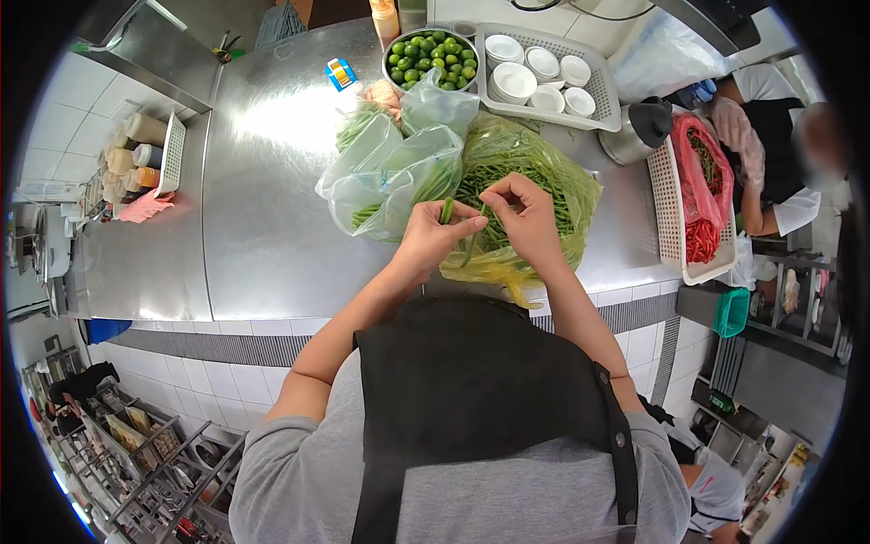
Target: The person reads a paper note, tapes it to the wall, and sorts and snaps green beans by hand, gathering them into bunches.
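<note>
Beans are held in the left hand's curled fingers; one's pinched by the right hand, over the yellow bag by the counter's near edge.

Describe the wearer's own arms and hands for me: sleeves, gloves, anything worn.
The left hand and right hand are ungloved, with five slim fingers each as the grip. Both forearms are bare; no watch shows. The left sleeve and right sleeve are short, plain grey. A black apron covers the chest, its right strap dotted with round studs.
</note>
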The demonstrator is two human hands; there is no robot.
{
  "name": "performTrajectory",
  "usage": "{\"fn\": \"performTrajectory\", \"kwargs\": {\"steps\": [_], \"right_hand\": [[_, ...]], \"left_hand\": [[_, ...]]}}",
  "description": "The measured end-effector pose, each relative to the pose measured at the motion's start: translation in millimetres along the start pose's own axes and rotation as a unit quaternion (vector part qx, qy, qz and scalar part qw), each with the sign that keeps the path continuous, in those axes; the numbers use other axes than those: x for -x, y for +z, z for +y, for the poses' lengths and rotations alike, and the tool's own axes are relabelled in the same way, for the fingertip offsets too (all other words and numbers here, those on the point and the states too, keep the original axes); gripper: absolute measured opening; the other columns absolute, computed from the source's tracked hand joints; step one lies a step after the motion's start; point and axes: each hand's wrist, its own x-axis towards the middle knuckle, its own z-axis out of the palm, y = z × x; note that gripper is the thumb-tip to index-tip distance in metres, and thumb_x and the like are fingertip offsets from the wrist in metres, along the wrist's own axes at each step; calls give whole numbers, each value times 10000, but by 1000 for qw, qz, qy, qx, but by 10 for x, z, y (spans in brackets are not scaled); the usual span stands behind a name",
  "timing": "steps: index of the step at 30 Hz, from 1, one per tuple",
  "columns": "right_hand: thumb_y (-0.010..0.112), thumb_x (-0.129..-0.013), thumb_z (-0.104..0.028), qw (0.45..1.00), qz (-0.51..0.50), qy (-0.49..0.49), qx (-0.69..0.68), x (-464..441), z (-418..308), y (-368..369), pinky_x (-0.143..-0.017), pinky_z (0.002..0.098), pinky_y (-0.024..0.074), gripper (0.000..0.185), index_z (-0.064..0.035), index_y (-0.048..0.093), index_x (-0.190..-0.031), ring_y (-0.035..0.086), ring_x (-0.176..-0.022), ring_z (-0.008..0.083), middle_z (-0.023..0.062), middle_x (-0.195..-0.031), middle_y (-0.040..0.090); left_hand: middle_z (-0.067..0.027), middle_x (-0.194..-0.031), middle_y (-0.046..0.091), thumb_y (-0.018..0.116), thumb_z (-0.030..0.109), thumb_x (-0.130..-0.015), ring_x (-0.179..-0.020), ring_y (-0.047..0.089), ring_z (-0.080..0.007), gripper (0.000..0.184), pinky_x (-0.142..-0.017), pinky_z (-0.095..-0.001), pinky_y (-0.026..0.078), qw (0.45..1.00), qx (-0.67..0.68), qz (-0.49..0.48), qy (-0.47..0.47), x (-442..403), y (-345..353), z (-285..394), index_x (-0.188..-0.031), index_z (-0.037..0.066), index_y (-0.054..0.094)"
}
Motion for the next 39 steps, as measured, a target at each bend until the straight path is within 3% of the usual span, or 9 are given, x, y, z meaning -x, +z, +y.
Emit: {"fn": "performTrajectory", "kwargs": {"steps": [4, 11, 14, 16, 19, 22, 26, 32, 39], "right_hand": [[671, -862, -10, 971, 57, -177, 152, 22, -36, 121, -685, 369, 485, 57, 9, 642, -908, 601, -766, 282, 111, -829, 580], [668, -836, 33, 965, 111, -101, 216, -7, 369, 13, -730, 403, 488, 111, -15, 639, -932, 596, -818, 325, 122, -827, 554], [673, -872, 20, 954, 113, -117, 253, 78, 355, -41, -752, 324, 494, 74, 1, 641, -936, 626, -810, 241, 90, -911, 617], [700, -900, -38, 997, -29, 64, -39, 166, 331, -53, -770, 298, 488, 63, -14, 645, -919, 617, -821, 147, 28, -896, 638], [739, -899, -98, 963, -136, 142, -182, 320, 136, -15, -779, 273, 480, 111, -28, 655, -915, 589, -838, 82, -12, -853, 637], [770, -887, -182, 972, -162, 139, -95, 461, 41, 99, -783, 280, 501, 190, -15, 683, -912, 614, -893, 100, 43, -899, 667], [840, -810, -192, 988, 45, 85, -120, 447, 60, 329, -753, 291, 508, 293, -24, 666, -976, 620, -857, 120, 34, -925, 652], [844, -762, -127, 993, 76, -68, 62, 221, -205, 178, -721, 291, 498, 276, -34, 667, -952, 618, -785, 159, 38, -865, 616], [791, -817, -83, 997, 43, 51, -27, 154, -124, 221, -716, 274, 495, 149, -34, 683, -906, 620, -781, 105, 21, -829, 674]], "left_hand": [[102, -616, 416, 756, 133, -897, -490, 299, -9, 109, -443, -233, 180, 977, 142, -20, -158, -20, -69, 57, -894, 61, 673], [131, -608, 298, 742, 143, -894, -489, 251, -13, 207, -448, -230, 175, 941, 277, -31, -192, 19, -62, 104, -826, 158, 547], [132, -605, 295, 721, 156, -920, -486, 251, -10, 238, -440, -220, 184, 918, 345, -8, -197, -5, -99, 94, -821, 179, 507], [132, -602, 300, 713, 167, -933, -484, 253, -11, 257, -438, -216, 188, 914, 357, -15, -193, -28, -117, 113, -809, 188, 489], [130, -596, 305, 699, 180, -951, -483, 258, -12, 277, -434, -211, 194, 906, 379, -30, -185, -47, -104, 121, -797, 200, 470], [127, -594, 305, 693, 183, -958, -485, 263, -14, 281, -433, -211, 196, 902, 394, -35, -175, -66, -90, 109, -793, 203, 466], [126, -610, 324, 692, 188, -960, -489, 268, -14, 267, -438, -210, 199, 905, 393, -36, -158, -70, -104, 80, -799, 200, 479], [110, -631, 393, 687, 178, -963, -496, 311, -6, 186, -431, -194, 228, 903, 387, -22, -187, -22, -44, 72, -868, 173, 527], [109, -615, 384, 686, 167, -958, -502, 320, -17, 159, -443, -207, 233, 898, 394, -37, -192, -5, -32, 90, -877, 180, 551]]}}
